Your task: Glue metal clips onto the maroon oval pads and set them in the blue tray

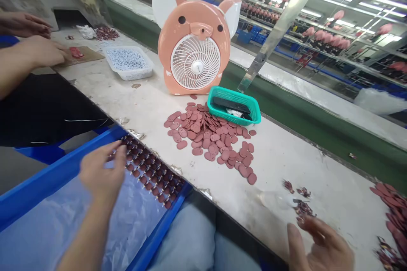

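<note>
My left hand [101,173] hovers with its fingers apart over a blue plastic tray [54,182], close to rows of small dark pink oval pieces [152,173] set upright on pins. A clear plastic sheet lines the tray. My right hand [321,245] is at the lower right of the bench, fingers apart and curled, just beside a small heap of dark, shiny scraps [302,209]. Neither hand shows anything held. A loose pile of flat pink oval pieces [206,133] lies on the bench between my hands, farther forward.
A pig-shaped pink fan [194,46] and a teal basket [233,106] holding a dark remote-like object stand on the scuffed white bench [273,169]. A co-worker's hands [34,40] work at the left near a white tray of small pieces [129,62]. More pink pieces [392,216] lie at the right edge.
</note>
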### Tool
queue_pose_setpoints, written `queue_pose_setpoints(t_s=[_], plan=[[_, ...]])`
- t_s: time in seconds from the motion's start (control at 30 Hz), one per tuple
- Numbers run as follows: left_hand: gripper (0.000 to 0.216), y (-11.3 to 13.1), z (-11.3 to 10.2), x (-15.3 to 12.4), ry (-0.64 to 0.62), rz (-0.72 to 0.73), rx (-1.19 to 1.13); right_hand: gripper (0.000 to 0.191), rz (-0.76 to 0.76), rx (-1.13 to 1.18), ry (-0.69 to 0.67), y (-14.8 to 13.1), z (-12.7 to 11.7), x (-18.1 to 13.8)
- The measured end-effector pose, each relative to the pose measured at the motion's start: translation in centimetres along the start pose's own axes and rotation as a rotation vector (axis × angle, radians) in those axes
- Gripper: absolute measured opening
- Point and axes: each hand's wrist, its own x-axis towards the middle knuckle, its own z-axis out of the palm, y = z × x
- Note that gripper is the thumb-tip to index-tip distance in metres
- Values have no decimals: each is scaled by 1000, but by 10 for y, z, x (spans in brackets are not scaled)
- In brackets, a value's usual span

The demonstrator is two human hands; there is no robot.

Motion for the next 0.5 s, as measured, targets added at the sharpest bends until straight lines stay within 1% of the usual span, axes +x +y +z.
queue_pose_setpoints(t_s=[0.07,0.1,0.13,0.17,0.2,0.27,0.33,0.37,0.43,0.5], plan=[[35,41,2,-12,-99,229,-122,60,201,29,-86,8,6,0],[32,59,2,-17,-168,337,-170,69,267,3,-156,11,10,2],[30,73,1,-20,-245,437,-207,72,303,-37,-235,13,14,4],[29,84,0,-23,-305,508,-233,68,317,-77,-312,14,17,6],[30,91,-2,-27,-350,559,-254,61,316,-109,-370,15,20,10],[35,95,-8,-35,-408,616,-290,48,287,-119,-420,15,24,16],[42,91,-14,-46,-434,637,-335,44,264,-64,-426,13,26,20],[42,87,-16,-51,-442,638,-362,43,263,-25,-432,12,25,20],[32,80,-20,-61,-445,621,-424,43,271,78,-443,8,23,16],[22,78,-23,-71,-428,566,-493,46,281,211,-447,1,18,7]])
